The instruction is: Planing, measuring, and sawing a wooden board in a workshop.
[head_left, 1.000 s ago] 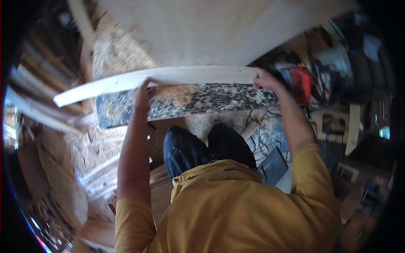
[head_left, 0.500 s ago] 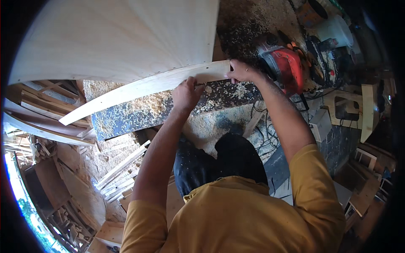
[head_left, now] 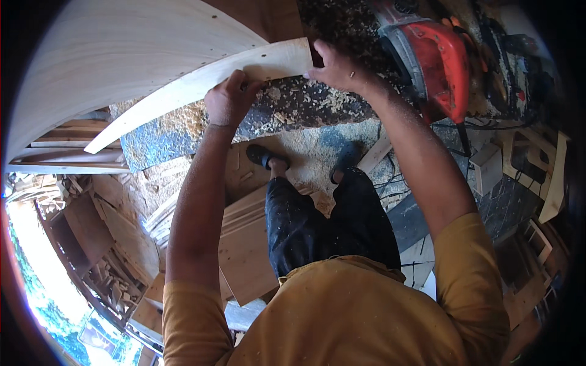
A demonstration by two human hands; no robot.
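A long, pale curved wooden strip point(head_left: 177, 94) lies diagonally along the near edge of a large plywood panel point(head_left: 122, 55), above a dark bench board point(head_left: 287, 107) strewn with shavings. My left hand point(head_left: 229, 97) grips the strip's lower edge near its middle-right part, fingers bent. My right hand point(head_left: 332, 67) is closed on the strip's squared right end. Just right of it sits a red power planer point(head_left: 436, 67) with a black cord.
Below the bench are my sandalled feet point(head_left: 262, 155), leaning boards point(head_left: 244, 256), a cable and a small wooden block point(head_left: 488, 171). Offcut piles point(head_left: 91, 238) lie at the left, beside a bright opening. Cut wooden pieces point(head_left: 525, 155) stand at the right.
Both hands and the strip have shifted up and leftward in the picture since half a second ago. The view has changed, bringing my feet and more of the planer into sight.
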